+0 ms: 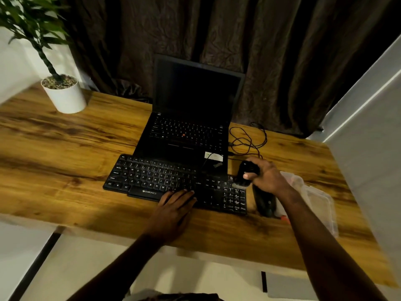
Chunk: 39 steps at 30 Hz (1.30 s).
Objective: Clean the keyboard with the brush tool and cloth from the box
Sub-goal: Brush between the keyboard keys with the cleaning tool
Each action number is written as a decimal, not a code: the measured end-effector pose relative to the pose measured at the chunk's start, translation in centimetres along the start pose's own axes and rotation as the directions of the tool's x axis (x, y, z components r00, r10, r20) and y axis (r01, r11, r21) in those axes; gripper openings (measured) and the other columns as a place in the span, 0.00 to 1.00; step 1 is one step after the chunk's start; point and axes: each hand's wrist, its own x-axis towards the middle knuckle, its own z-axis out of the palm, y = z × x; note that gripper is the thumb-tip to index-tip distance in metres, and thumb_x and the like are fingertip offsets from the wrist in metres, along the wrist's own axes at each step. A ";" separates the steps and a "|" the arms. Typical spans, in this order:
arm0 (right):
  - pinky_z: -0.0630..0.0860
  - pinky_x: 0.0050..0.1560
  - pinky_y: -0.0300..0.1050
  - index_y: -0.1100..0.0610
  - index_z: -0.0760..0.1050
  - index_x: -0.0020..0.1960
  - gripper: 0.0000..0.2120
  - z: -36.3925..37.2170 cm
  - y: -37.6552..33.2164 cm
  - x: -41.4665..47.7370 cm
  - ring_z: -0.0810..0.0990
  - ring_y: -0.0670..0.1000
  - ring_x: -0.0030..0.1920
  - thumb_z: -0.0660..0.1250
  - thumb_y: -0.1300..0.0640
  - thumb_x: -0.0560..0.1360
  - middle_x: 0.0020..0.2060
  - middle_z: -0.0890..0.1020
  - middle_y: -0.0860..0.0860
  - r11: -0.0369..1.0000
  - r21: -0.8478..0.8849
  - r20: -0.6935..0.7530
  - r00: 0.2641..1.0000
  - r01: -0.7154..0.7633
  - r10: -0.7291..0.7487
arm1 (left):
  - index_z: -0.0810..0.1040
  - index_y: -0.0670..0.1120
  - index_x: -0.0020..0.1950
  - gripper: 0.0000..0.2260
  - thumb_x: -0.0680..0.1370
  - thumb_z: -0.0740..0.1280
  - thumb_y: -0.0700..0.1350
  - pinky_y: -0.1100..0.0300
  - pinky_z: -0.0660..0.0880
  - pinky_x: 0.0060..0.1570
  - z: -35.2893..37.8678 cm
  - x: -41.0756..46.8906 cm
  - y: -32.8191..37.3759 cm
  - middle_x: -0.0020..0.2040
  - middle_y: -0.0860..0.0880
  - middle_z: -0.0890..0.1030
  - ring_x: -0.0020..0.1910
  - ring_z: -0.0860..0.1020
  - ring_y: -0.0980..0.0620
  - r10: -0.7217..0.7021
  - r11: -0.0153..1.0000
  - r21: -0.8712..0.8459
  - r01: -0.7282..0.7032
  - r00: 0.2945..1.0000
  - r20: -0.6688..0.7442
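A black keyboard (152, 179) lies on the wooden desk (65, 153) in front of a laptop. My left hand (175, 203) lies flat on the keyboard's front edge near the middle, fingers stretched out and gripping nothing. My right hand (267, 177) is closed around a black brush tool (246, 173). The tool's pale bristle end touches the keyboard's far right corner, above the number pad. A clear plastic box (319, 200) stands to the right, partly hidden behind my right forearm. No cloth shows.
An open black laptop (191, 127) with a dark screen stands behind the keyboard. Loose black cables (249, 140) lie to its right. A dark oblong object (263, 203) rests between keyboard and box. A white potted plant (65, 94) stands at the back left. Dark curtains hang behind.
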 end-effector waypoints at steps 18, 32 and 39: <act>0.80 0.54 0.57 0.43 0.74 0.60 0.19 0.1 0.1 -0.8 0.79 0.55 0.55 0.72 0.58 0.72 0.53 0.81 0.52 0.998 -0.053 0.003 1.000 0.021 -0.021 | 0.71 0.50 0.74 0.20 0.82 0.59 0.52 0.44 0.64 0.71 0.0 0.0 0.0 0.75 0.50 0.70 0.74 0.67 0.49 0.012 0.999 0.030 -0.012 1.000 0.013; 0.79 0.50 0.50 0.39 0.74 0.53 0.17 0.0 0.3 -1.5 0.80 0.53 0.52 0.73 0.59 0.73 0.49 0.81 0.49 0.999 0.025 0.008 1.000 0.021 -0.021 | 0.74 0.48 0.71 0.20 0.81 0.59 0.51 0.43 0.66 0.69 -0.2 -0.1 0.2 0.73 0.48 0.72 0.72 0.69 0.47 0.040 0.999 0.034 -0.038 0.998 -0.045; 0.79 0.53 0.50 0.38 0.72 0.61 0.21 2.1 -1.3 -1.1 0.78 0.55 0.55 0.72 0.50 0.70 0.56 0.79 0.53 0.999 0.005 0.003 0.999 0.041 -0.041 | 0.74 0.48 0.71 0.20 0.81 0.59 0.52 0.45 0.62 0.70 -0.2 -0.1 0.2 0.73 0.49 0.72 0.72 0.69 0.48 0.031 0.999 0.041 -0.030 0.999 -0.033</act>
